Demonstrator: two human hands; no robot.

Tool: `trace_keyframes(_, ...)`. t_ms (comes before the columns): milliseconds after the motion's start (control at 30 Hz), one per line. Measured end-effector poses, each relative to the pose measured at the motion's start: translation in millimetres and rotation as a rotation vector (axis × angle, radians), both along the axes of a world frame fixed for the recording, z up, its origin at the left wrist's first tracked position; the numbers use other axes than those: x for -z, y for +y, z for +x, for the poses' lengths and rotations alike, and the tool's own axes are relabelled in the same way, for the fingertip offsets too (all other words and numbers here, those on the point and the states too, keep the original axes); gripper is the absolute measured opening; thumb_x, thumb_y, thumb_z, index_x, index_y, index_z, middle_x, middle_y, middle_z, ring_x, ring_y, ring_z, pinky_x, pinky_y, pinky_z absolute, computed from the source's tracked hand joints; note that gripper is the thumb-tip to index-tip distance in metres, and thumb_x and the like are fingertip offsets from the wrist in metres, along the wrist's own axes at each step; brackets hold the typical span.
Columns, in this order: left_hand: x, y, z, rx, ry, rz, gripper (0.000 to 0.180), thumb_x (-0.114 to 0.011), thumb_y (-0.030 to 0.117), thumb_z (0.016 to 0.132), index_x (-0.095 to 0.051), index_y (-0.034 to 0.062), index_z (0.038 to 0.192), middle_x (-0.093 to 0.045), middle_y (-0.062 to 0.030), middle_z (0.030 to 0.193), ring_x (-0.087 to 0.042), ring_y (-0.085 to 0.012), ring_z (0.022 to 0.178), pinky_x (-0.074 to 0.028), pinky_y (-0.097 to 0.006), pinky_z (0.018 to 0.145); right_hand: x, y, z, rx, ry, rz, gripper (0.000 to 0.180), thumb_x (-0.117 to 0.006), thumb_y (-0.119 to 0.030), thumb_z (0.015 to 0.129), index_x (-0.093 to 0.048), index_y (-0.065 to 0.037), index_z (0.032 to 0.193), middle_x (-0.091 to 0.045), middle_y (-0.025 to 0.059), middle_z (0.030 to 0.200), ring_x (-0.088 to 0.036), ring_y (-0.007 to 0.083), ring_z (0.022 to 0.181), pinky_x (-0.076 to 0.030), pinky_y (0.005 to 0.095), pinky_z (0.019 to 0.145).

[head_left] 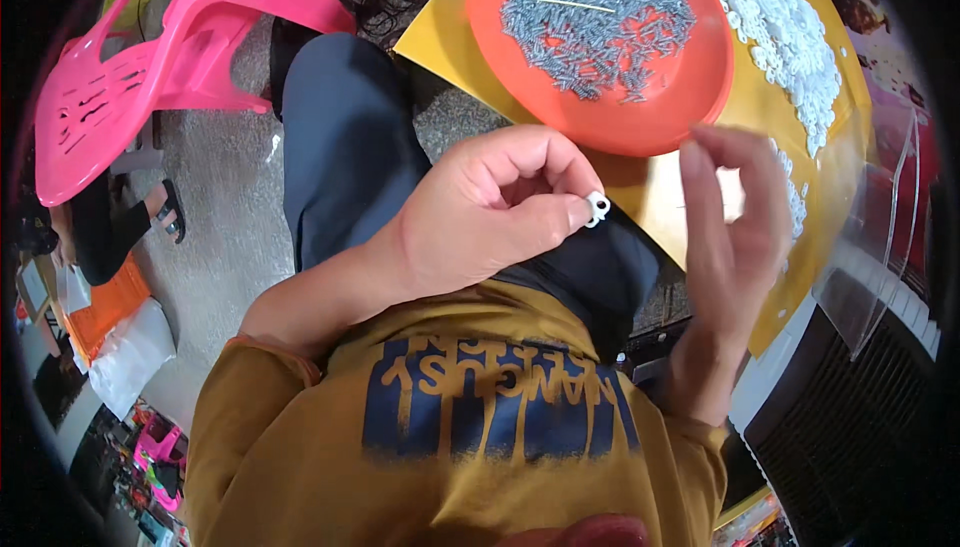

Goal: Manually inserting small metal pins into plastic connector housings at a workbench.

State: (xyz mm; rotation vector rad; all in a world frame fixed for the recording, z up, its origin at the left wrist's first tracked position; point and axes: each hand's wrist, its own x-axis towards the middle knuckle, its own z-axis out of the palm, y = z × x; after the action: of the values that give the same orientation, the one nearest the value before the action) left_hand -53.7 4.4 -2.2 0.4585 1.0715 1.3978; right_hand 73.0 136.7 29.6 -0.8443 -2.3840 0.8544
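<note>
Grip of the left hand [490, 209]: thumb and curled index finger pressed together on a small white plastic piece with a rounded hole [598, 209], which juts just past the fingertips, above the lap. Right hand [735, 209] raised to the right of the piece and apart from it; fingers bent, thumb and index tips near each other; blurred, so cannot tell whether anything sits between them. Just beyond the right fingertips: round orange-red plastic tray [610, 129] on the yellow table [443, 39], bearing a heap of small grey metal coil-like pieces [560, 32], one thin pale-yellow stick [575, 5] lying across its top. Right of the tray: large heap of small white plastic pieces [775, 22], spread over the same yellow surface. Farther out, upper left: bright pink plastic chair with slotted seat [80, 157], standing on speckled grey floor [215, 177].
</note>
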Motion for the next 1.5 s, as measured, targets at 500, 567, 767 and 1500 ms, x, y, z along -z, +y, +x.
trace_keyframes(500, 24, -9, -7, -0.015, -0.047, 0.001, 0.005, -0.052, 0.006, 0.079, -0.052, 0.0030, 0.083, -0.050, 0.0041, 0.072, -0.042, -0.0003, 0.060, -0.034, -0.015, 0.052, 11, 47, -36, -0.197, -0.391, 0.367, 0.009, -0.059, -0.007, 0.071, -0.056, 0.001, 0.073, -0.054, 0.0081, 0.065, -0.052, 0.0170, 0.056, -0.041, 0.0285, 0.054)
trace_keyframes(567, 24, -9, -7, -0.011, -0.068, 0.004, 0.004, -0.052, 0.006, 0.079, -0.052, 0.0030, 0.083, -0.050, 0.0042, 0.072, -0.042, -0.0003, 0.061, -0.034, -0.015, 0.053, 12, 51, -38, -0.215, -0.417, 0.387, 0.009, -0.059, -0.008, 0.071, -0.056, 0.001, 0.073, -0.054, 0.0087, 0.065, -0.052, 0.0182, 0.056, -0.041, 0.0290, 0.055)
trace_keyframes(767, 20, -11, -12, 0.007, -0.067, -0.016, 0.006, -0.053, 0.007, 0.079, -0.053, 0.0033, 0.083, -0.050, 0.0039, 0.071, -0.041, -0.0001, 0.059, -0.033, -0.015, 0.051, 12, 57, -44, -0.256, -0.533, 0.409, 0.007, -0.055, -0.008, 0.069, -0.055, -0.001, 0.069, -0.053, 0.0107, 0.064, -0.052, 0.0239, 0.058, -0.041, 0.0318, 0.056)
trace_keyframes(1500, -3, -4, -3, -0.162, -0.088, 0.141, 0.011, -0.052, 0.009, 0.081, -0.053, 0.0014, 0.090, -0.055, -0.0016, 0.075, -0.042, -0.0023, 0.051, -0.034, -0.015, 0.047, 4, -34, -1, -0.158, 0.440, -0.656, 0.021, -0.054, 0.011, 0.071, -0.045, 0.000, 0.088, -0.056, 0.0144, 0.087, -0.053, 0.0144, 0.076, -0.043, 0.0243, 0.071)
